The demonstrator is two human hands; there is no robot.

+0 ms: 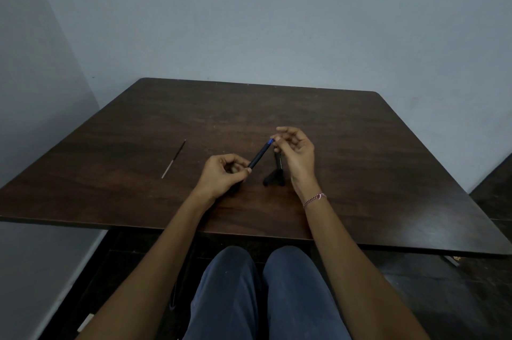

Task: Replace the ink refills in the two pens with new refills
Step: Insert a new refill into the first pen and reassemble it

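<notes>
A black pen barrel [260, 154] with a blue end slants up to the right above the table. My left hand [223, 174] grips its lower end. My right hand [295, 155] touches the blue upper end with its fingertips and also holds a second dark pen part [278, 159] that hangs down below its fingers. Two more dark pen pieces [274, 178] lie on the table under my right hand. A thin refill [173, 159] lies alone on the table at the left.
The dark wooden table [360, 145] stands against a pale wall. Its near edge runs just above my knees. Another dark surface shows at the far right edge.
</notes>
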